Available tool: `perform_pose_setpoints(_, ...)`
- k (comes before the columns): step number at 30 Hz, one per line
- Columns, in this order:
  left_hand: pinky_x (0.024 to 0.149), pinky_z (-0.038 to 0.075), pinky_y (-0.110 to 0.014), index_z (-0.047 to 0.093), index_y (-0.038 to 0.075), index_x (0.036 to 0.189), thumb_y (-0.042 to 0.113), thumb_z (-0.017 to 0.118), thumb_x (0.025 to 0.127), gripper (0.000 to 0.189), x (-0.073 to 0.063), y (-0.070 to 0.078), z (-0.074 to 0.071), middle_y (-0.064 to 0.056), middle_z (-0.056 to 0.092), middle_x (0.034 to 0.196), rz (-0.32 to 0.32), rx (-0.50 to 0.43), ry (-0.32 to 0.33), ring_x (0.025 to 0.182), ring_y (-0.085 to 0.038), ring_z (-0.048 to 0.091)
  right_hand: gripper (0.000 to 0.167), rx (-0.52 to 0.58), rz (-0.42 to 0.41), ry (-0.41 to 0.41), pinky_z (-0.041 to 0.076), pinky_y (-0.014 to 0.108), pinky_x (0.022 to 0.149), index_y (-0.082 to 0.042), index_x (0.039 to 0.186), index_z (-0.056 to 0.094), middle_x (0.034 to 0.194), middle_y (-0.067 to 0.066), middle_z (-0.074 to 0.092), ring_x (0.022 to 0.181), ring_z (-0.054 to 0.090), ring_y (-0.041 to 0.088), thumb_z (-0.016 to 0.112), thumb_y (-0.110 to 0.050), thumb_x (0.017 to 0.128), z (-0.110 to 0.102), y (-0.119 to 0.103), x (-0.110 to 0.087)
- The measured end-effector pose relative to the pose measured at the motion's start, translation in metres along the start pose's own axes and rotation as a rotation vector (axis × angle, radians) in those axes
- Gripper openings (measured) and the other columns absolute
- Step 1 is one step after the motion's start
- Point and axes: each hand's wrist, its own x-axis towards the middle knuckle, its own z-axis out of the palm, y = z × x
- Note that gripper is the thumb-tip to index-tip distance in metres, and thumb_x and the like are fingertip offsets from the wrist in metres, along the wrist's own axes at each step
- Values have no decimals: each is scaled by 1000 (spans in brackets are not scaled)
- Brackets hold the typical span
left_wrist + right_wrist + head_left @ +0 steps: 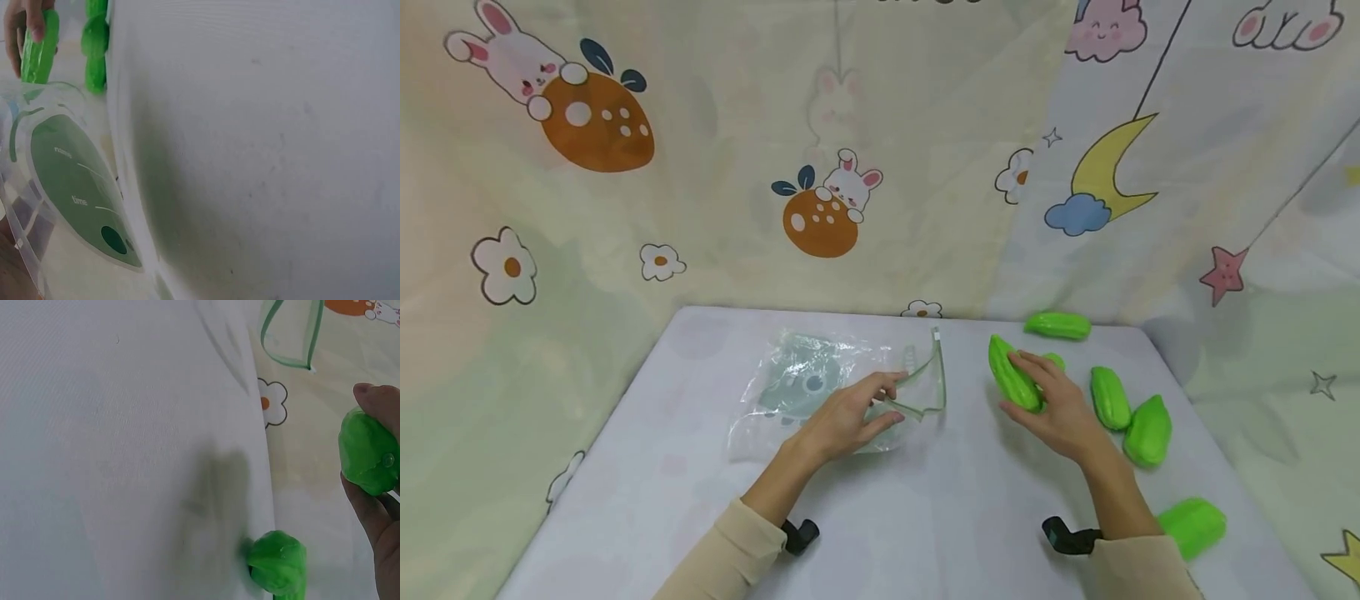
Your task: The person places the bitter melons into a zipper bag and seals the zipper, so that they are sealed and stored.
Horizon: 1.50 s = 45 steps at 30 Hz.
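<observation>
A clear zip bag (805, 379) with a pale green printed animal lies toward the left of the table. My left hand (838, 425) holds it at the mouth, thumb and fingers on the green-edged opening, which gapes toward the right. In the left wrist view, the bag's green label (81, 187) reads "name" and "time". My right hand (1056, 408) grips a bright green, cucumber-like vegetable (1011, 375) between thumb and fingers, raised to the right of the bag mouth. Its rounded end (369, 453) faces the right wrist camera.
More green vegetables lie on the right: one at the back edge (1058, 325), one partly hidden behind my right hand (1055, 361), two side by side (1108, 398), and one near my right sleeve (1195, 527). A printed cloth (722, 167) hangs behind the white table (647, 467).
</observation>
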Motion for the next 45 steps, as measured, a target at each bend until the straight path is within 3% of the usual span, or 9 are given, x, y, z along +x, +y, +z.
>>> perform_pose_setpoints(8,85,59,-31,51,18,111,27,72,98,27,2,-2,3,6,54,153,20,15,20,112,-15,70,74,58,-1,-2,52,60,95,-12,150,51,148,17,51,128,54,38,85,-18,85,14,-9,13)
perform_pose_setpoints(15,83,60,-31,50,18,110,26,73,97,28,0,-4,8,4,55,152,14,7,0,111,-15,71,73,120,33,-48,61,48,82,-11,150,50,146,16,53,119,59,32,85,-17,86,28,-15,16)
perform_pose_setpoints(25,84,59,-30,53,17,112,28,73,98,27,3,-3,7,6,54,153,14,23,-5,112,-13,70,72,137,77,-136,60,44,86,-13,151,50,147,12,56,119,62,28,83,-27,89,37,-27,19)
perform_pose_setpoints(28,85,59,-31,55,15,128,29,73,98,38,3,-3,6,7,64,136,6,22,-5,113,-13,69,72,126,97,-171,59,43,87,-16,151,49,148,10,56,116,64,27,82,-33,89,38,-32,22)
perform_pose_setpoints(30,85,60,-33,55,15,129,29,73,98,39,2,-3,6,5,64,134,5,12,-3,112,-15,70,72,124,109,-194,59,42,87,-16,151,49,148,10,56,113,66,27,81,-35,90,39,-35,22)
perform_pose_setpoints(32,85,60,-34,53,15,135,29,73,98,44,3,-3,7,5,66,122,7,10,1,112,-15,70,71,126,118,-212,58,42,86,-16,151,50,148,11,57,109,67,27,80,-36,90,40,-38,23)
perform_pose_setpoints(40,85,60,-33,51,16,112,24,74,97,29,3,-2,5,0,57,151,33,11,36,108,-17,71,70,126,193,-257,57,39,80,-18,149,50,135,11,65,103,68,25,78,-45,90,39,-43,25)
perform_pose_setpoints(45,85,60,-33,52,15,114,25,73,98,28,2,-1,5,1,56,152,34,2,27,109,-18,72,68,128,197,-260,57,40,83,-18,148,53,139,10,63,105,68,26,77,-46,91,40,-43,25)
